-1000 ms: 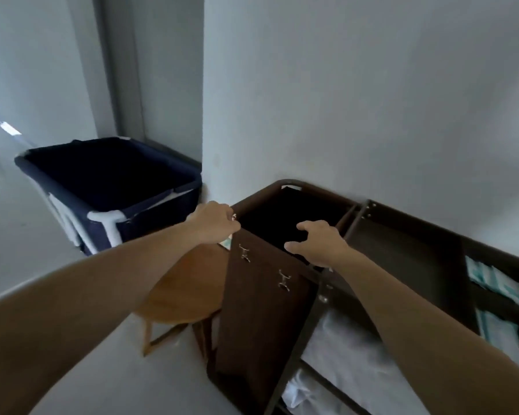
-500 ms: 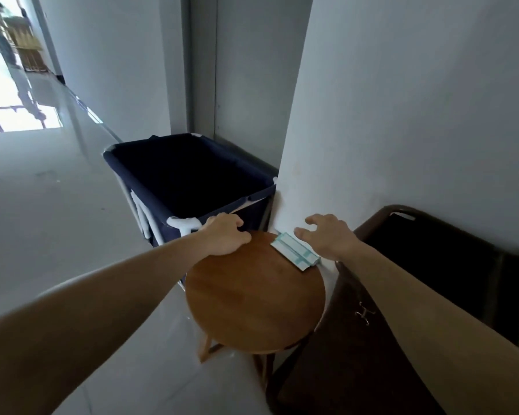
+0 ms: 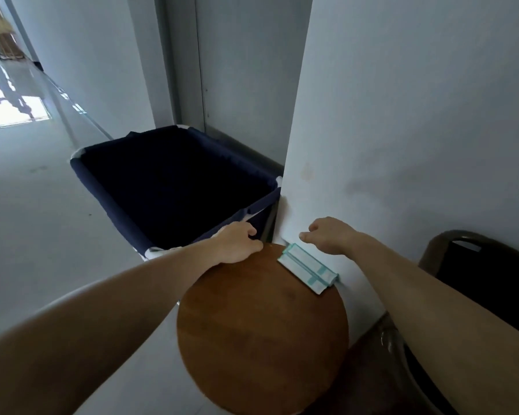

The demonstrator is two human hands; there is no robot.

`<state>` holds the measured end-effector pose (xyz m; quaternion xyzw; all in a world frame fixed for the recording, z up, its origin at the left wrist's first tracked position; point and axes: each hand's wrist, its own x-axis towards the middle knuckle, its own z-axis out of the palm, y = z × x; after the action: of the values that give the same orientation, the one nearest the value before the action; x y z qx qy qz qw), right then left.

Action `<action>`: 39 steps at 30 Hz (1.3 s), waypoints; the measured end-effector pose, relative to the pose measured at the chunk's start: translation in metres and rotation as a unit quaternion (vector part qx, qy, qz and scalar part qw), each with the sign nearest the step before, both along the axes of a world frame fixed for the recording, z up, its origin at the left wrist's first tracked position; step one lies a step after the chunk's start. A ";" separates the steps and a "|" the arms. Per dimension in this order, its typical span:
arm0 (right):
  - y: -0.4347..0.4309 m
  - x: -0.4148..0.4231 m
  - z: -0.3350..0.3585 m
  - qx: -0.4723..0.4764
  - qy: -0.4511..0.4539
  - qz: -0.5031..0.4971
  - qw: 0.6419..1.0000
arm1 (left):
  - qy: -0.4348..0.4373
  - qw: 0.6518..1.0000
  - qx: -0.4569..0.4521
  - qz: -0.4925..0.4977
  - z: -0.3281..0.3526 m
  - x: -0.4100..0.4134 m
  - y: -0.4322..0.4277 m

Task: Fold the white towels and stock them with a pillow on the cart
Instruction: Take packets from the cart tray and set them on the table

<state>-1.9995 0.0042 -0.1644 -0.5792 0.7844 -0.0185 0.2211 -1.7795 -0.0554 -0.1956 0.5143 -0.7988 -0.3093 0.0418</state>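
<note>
**Left hand (image 3: 237,241) and right hand (image 3: 330,235) shifted from cart (image 3: 492,265) to table (image 3: 261,333)**

Both hands had lain on the rim of the cart's brown bag one second before. Half a second before, they had reached the round wooden table, and at the moment shown they were at its far edge, seen from closer.

Left hand: the fingers were curled over the far left rim of the table and gripped it, with the thumb on the top. It was just beside the near corner of the navy fabric hamper (image 3: 174,187).

Right hand: it hovered just above the far end of the white-and-teal packets (image 3: 307,268). Its fingers were loosely bent and grasped nothing, close to the white wall (image 3: 402,115).

The packets lay side by side on the far right part of the table top, against the wall. The hamper stood to the far left of the table, in front of a grey door (image 3: 237,70). A glossy corridor floor (image 3: 27,220) ran away to the far left.

Of the cart, only the dark brown bag with its rounded rim showed. It was at the right edge of the view, just right of the table, with the right forearm crossing in front of it. White linen seen on the cart's lower shelf one second before had passed out of view.
</note>
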 end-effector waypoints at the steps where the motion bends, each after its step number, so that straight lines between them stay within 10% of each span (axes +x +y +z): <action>1: -0.012 -0.006 -0.007 0.008 0.001 -0.009 1.000 | -0.003 1.000 0.005 -0.009 -0.007 -0.007 -0.012; 19: -0.102 -0.063 -0.248 0.152 -0.086 -0.258 0.950 | 0.005 0.968 0.236 -0.083 -0.219 -0.108 -0.179; 39: -0.147 -0.140 -0.426 0.098 0.059 -0.197 0.974 | 0.023 0.942 0.328 0.064 -0.392 -0.212 -0.191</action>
<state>-2.1398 -0.1432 -0.5900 -0.3892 0.8925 0.0496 0.2223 -1.9913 -0.2459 -0.5878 0.5426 -0.6172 -0.5625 -0.0913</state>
